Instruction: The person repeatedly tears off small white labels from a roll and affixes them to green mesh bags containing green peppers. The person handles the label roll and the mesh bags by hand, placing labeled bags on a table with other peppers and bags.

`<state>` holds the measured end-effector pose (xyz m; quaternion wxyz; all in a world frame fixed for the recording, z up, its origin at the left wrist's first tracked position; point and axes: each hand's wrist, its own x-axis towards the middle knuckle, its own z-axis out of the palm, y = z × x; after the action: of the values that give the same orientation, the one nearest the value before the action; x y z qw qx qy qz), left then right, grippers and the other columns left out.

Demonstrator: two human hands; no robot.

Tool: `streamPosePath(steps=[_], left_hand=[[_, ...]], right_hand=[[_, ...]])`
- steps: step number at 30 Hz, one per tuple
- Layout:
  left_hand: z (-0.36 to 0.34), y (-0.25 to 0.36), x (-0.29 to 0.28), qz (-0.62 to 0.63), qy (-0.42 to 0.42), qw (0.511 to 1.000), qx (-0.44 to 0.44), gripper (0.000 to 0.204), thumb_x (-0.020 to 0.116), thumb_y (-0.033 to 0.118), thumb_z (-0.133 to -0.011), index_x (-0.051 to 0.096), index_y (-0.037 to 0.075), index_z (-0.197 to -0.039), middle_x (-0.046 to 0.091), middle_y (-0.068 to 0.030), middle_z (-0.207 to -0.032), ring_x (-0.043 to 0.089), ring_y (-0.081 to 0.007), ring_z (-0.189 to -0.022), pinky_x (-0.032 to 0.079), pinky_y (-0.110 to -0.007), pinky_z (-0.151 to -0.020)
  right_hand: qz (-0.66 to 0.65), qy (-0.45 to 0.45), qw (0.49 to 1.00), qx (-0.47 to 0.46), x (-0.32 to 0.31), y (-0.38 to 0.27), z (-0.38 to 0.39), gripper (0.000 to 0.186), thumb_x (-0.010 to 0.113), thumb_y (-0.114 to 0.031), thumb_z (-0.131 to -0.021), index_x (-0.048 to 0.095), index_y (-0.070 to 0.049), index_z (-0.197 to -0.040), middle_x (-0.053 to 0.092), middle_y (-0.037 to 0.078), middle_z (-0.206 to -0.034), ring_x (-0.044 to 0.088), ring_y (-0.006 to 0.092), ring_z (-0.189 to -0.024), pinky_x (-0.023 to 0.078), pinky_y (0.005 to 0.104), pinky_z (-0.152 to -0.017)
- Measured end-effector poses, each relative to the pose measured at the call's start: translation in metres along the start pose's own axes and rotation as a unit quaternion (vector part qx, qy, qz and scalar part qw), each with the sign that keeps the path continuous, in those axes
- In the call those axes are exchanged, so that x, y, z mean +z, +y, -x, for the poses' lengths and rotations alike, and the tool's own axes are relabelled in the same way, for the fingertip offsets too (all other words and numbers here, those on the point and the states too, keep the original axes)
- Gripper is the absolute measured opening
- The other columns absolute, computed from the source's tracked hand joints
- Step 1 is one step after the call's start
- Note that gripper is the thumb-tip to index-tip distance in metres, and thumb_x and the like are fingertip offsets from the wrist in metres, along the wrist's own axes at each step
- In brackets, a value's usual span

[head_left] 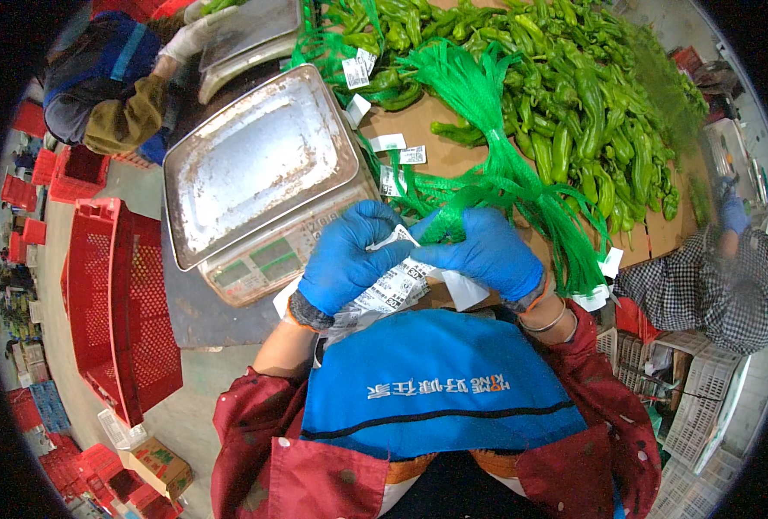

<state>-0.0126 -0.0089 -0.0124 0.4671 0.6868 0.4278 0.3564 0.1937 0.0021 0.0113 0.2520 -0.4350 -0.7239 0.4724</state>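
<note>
My left hand (340,268), in a blue glove, pinches a white strip of printed labels (391,285) just right of the scale (258,164). My right hand (492,259), also gloved in blue, grips green mesh netting (453,223), its thumb beside the labels. A long bundle of green mesh bags (522,173) spreads across the brown cardboard surface (427,121) beyond my hands, with white tags among them. A large pile of long green peppers (591,121) lies at the back right. My fingertips partly hide where netting and labels meet.
A red perforated crate (120,303) stands left of the dark table edge. A co-worker (98,86) at upper left reaches toward another scale (245,30). Another person in a checked sleeve (678,285) is at the right, above grey crates (695,398). More red crates (81,173) line the left floor.
</note>
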Motion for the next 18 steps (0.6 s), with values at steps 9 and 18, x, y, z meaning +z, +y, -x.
streamPosePath(steps=[9,18], left_hand=[[0.019,-0.003,-0.003,0.106,-0.031,0.975,-0.193,0.015,0.074,0.01,-0.075,0.069,0.003,-0.088,0.066,-0.0025,-0.082,0.059,-0.0083,-0.072,0.048,-0.023,-0.066],[0.019,0.007,-0.033,0.104,-0.053,0.993,-0.02,0.016,0.071,0.011,-0.076,0.069,0.003,-0.09,0.058,-0.0099,-0.115,0.053,-0.0205,-0.109,0.042,-0.032,-0.092]], right_hand=[[-0.074,0.054,0.995,0.044,-0.01,0.005,0.0,0.016,0.067,-0.015,-0.08,0.068,-0.001,-0.089,0.064,0.007,-0.077,0.058,0.013,-0.07,0.046,0.0287,-0.065],[0.041,0.055,0.997,0.036,-0.014,0.007,-0.004,0.018,0.067,-0.016,-0.08,0.066,-0.003,-0.092,0.064,0.008,-0.079,0.06,0.0161,-0.07,0.046,0.031,-0.065]])
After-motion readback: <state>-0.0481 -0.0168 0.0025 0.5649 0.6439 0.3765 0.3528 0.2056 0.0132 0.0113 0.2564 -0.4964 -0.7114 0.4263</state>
